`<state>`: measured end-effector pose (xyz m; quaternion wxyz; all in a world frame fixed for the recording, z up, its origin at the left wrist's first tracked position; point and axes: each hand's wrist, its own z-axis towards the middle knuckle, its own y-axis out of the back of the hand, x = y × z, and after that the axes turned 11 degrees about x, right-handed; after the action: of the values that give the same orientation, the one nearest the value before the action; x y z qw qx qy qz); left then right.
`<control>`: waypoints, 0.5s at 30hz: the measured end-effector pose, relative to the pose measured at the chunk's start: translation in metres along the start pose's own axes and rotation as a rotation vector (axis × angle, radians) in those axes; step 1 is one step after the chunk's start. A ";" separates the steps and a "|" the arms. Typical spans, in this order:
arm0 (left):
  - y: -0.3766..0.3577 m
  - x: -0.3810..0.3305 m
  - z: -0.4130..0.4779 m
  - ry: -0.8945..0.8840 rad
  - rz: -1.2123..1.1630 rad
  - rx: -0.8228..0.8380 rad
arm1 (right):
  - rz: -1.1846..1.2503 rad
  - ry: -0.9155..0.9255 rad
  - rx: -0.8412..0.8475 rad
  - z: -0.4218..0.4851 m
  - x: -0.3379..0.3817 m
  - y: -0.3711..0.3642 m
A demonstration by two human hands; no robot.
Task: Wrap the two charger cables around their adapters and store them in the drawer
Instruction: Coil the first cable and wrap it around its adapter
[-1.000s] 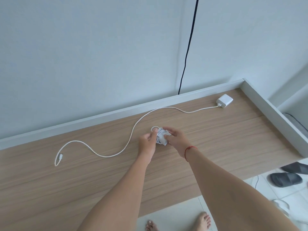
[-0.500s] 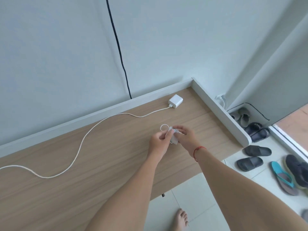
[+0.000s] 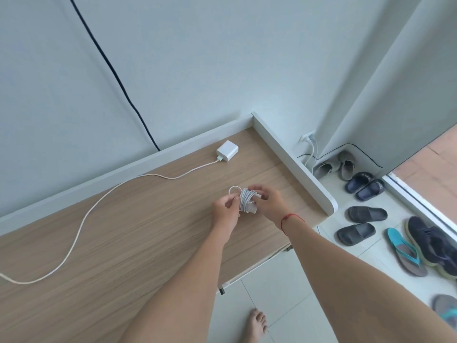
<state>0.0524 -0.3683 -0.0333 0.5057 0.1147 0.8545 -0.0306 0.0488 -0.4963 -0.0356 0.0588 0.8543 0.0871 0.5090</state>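
Head view. Holding charger 1 (image 3: 247, 203) just above desk (image 3: 148, 243), towards its right end: cable coiled round adapter, turns lying across the gap between the hands. Right hand (image 3: 268, 203) curled round bundle's right side; left hand (image 3: 226, 211) pinching small end loop (image 3: 234, 188) at its left. Charger 2 adapter (image 3: 227, 151) flat by back rail, straight beyond left hand; its cable (image 3: 103, 201) trailing away left, unwound. Likely easier reach for left hand. No drawer clearly made out.

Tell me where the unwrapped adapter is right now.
In the head view the unwrapped adapter lies on the wooden desk near its back right corner. It sits close to the white back ledge, farther back than the wrapped charger.
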 end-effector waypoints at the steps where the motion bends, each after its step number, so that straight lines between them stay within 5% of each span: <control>1: 0.000 0.001 0.000 0.010 -0.004 0.006 | 0.005 -0.010 0.012 0.000 -0.001 0.001; 15: 0.008 -0.003 -0.005 0.084 0.146 0.015 | -0.152 -0.078 0.091 -0.005 0.012 0.001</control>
<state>0.0519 -0.3601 -0.0278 0.4692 0.1818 0.8642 0.0047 0.0505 -0.4951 -0.0226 0.0618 0.8662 0.1725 0.4648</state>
